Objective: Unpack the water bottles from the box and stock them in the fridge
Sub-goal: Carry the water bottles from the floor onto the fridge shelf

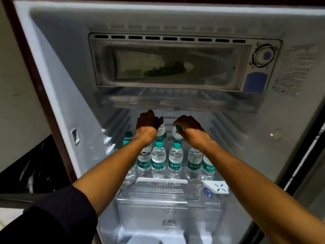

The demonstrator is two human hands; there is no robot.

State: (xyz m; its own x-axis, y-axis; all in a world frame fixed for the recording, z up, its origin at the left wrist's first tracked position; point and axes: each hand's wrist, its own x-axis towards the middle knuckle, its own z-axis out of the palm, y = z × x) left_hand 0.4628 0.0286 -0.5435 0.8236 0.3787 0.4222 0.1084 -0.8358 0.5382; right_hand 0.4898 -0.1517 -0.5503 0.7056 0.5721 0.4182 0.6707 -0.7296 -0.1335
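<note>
Head view: both hands reached into the open fridge [58, 88]. The left hand [146, 123] had its fingers curled round the top of 1 water bottle [161, 132], cap tilted up and away. The right hand [189, 126] pinched another bottle [176, 134] near its green cap, also tilted. Upright bottles [158, 160] stood on the shelf [161, 181] below.
</note>
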